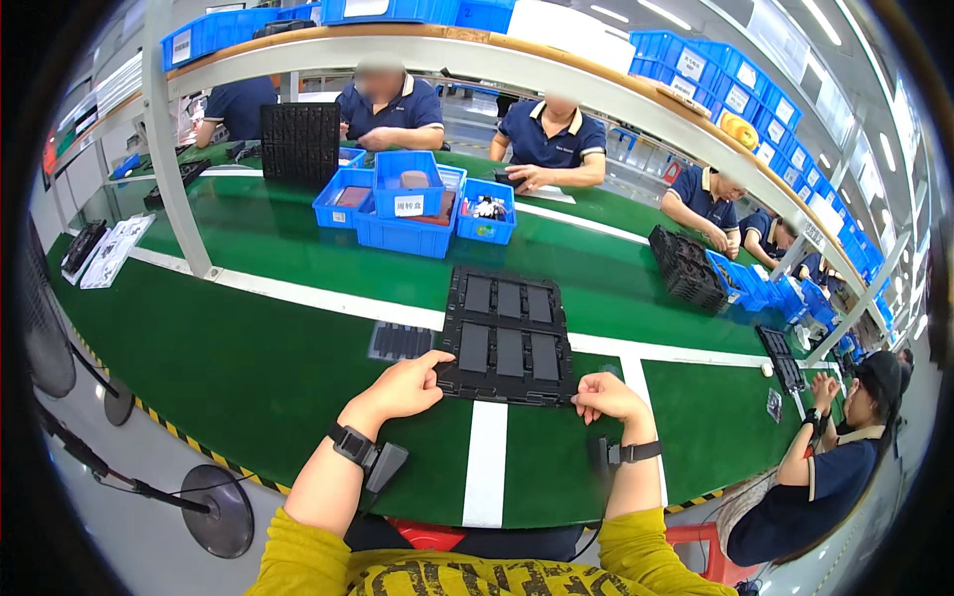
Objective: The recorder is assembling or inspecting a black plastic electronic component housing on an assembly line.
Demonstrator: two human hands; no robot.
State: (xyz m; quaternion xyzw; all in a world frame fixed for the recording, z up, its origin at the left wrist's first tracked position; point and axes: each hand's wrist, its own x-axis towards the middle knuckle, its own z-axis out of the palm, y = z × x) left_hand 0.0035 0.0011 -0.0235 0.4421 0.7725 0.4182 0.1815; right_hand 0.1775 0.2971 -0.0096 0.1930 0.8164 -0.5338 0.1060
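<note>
A black plastic tray lies flat on the green table in front of me. Its pockets hold several dark grey flat rectangular pieces, set in two rows. At the tray's left edge is my left hand, its index fingertip on the rim and the other fingers curled in. My right hand pinches the near right corner with thumb and forefinger. Just left of the tray, a small clear sheet with dark strips lies on the table.
Blue bins stand beyond the tray, under a shelf beam. A post rises at left. Stacked black trays sit at far right. Co-workers sit opposite; one person is close at my right.
</note>
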